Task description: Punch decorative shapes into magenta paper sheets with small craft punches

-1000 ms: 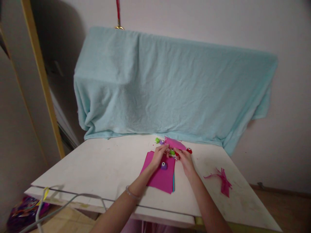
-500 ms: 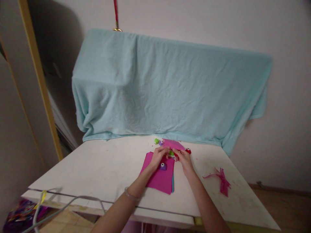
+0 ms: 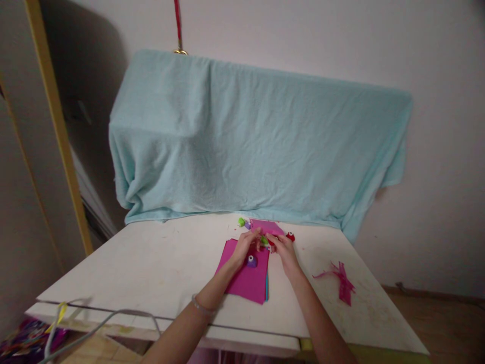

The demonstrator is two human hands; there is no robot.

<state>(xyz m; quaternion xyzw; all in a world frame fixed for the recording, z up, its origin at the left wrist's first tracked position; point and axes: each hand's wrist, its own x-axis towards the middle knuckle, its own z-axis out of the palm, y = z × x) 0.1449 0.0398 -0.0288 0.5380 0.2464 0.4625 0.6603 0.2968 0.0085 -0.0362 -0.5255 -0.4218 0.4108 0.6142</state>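
At the far middle of the table, my left hand (image 3: pixel 245 246) has its fingers curled at the near edge of a small pink sheet (image 3: pixel 267 226). My right hand (image 3: pixel 285 251) pinches the same edge from the other side. Between the fingertips lie a green piece (image 3: pixel 264 240) and a red piece, partly hidden. Under my left wrist, a purple figure with an eye (image 3: pixel 251 261) sits on a stack of magenta sheets (image 3: pixel 246 283), with blue showing at the stack's right side. A red figure with an eye (image 3: pixel 290 236) lies just past my right hand.
A green figure (image 3: pixel 241 222) and a purple one (image 3: pixel 248 225) lie behind the hands. Torn pink scraps (image 3: pixel 344 285) rest on the table at right. A light blue cloth (image 3: pixel 257 141) hangs behind the table. A grey cable (image 3: pixel 113 313) runs along the front left edge.
The pink sheet has tipped lower and looks flatter beyond my fingers. Both hands stay close to the same place; the whole view has shifted slightly.
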